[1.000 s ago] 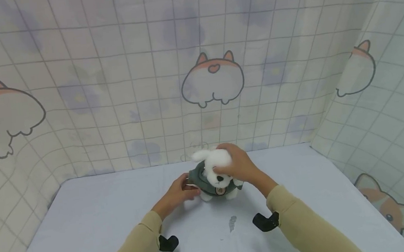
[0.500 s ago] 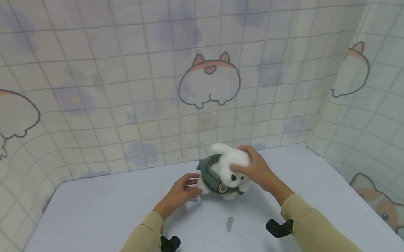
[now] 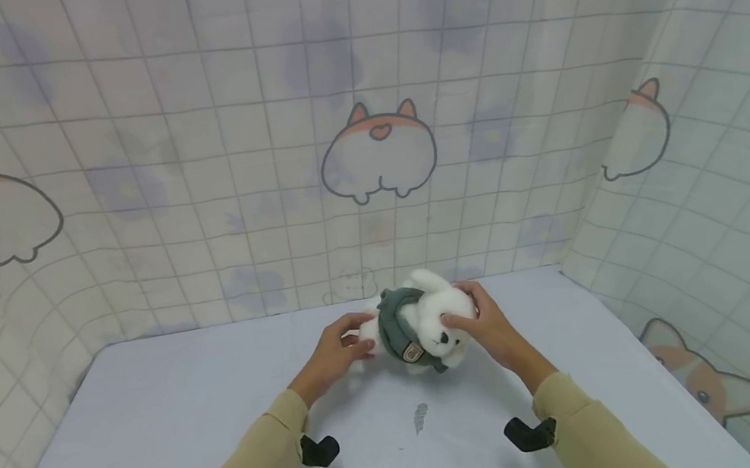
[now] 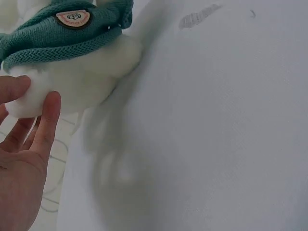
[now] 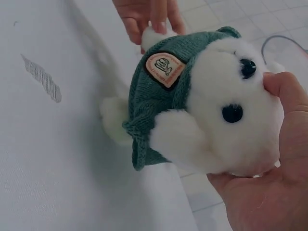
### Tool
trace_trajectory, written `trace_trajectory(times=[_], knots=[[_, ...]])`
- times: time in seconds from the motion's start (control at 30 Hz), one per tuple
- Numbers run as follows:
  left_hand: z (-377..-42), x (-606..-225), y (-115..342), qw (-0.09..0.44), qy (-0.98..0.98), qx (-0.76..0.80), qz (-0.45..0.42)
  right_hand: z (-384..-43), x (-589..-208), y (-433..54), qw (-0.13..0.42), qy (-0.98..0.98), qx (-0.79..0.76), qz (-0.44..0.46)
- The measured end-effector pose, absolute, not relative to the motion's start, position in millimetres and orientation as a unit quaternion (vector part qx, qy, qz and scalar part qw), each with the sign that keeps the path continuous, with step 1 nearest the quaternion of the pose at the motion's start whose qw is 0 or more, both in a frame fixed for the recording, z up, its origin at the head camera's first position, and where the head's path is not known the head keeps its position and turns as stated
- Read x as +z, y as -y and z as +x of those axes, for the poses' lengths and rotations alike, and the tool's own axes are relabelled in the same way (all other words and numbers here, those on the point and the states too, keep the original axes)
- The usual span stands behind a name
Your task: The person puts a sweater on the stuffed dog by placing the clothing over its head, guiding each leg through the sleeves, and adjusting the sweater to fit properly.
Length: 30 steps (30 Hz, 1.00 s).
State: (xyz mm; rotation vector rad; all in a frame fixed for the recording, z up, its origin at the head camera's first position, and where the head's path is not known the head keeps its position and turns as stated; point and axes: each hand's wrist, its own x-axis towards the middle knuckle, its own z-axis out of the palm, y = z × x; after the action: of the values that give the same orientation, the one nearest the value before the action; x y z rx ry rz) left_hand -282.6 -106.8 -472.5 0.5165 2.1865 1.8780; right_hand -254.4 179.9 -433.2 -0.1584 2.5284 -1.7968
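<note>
A white plush dog (image 3: 448, 310) in a green knitted sweater (image 3: 395, 327) lies tilted on its side near the table's back, head to the right. My right hand (image 3: 495, 332) grips the head, its thumb beside the muzzle. At the rump, my left hand (image 3: 333, 353) pinches the white fur between thumb and fingers. The left wrist view shows that rump (image 4: 77, 84) between the fingertips. In the right wrist view the black eye (image 5: 232, 113), the nose (image 5: 248, 69) and the sweater's oval patch (image 5: 164, 70) show; the palm hides part of the head.
The table (image 3: 180, 407) has a pale cover with grey scribbled marks (image 3: 420, 417) in front of the dog. A gridded curtain (image 3: 258, 162) with cartoon corgis hangs behind and at both sides. Black wrist mounts (image 3: 530, 433) stick out from both sleeves.
The dog has turned from upright to lying tilted, its head swinging right with my right hand. My left hand has shifted from the sweater to the rump. The view has drifted slightly right.
</note>
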Motion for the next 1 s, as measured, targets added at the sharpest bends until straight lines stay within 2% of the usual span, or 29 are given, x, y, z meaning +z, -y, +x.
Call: trace_trajectory(times=[0.17, 0.37, 0.67, 0.8, 1.0], knots=[[-282.2, -459.8, 108.0, 0.08, -0.749, 0.633, 0.178, -253.5, -438.4, -182.3, 0.022, -0.818, -0.574, -0.038], [-281.3, -447.8, 110.5, 0.05, -0.769, 0.609, 0.187, -249.7, -463.5, -185.0, 0.046, -0.827, -0.559, -0.035], [-279.1, -437.8, 116.4, 0.075, -0.795, 0.577, 0.171, -241.5, -488.8, -183.0, 0.111, -0.816, -0.562, -0.073], [-280.2, -436.9, 119.7, 0.089, -0.786, 0.587, 0.171, -243.6, -476.2, -180.3, 0.097, -0.826, -0.548, -0.089], [-283.6, -440.9, 121.3, 0.088, -0.783, 0.589, 0.183, -258.2, -453.6, -168.4, 0.025, -0.852, -0.509, -0.118]])
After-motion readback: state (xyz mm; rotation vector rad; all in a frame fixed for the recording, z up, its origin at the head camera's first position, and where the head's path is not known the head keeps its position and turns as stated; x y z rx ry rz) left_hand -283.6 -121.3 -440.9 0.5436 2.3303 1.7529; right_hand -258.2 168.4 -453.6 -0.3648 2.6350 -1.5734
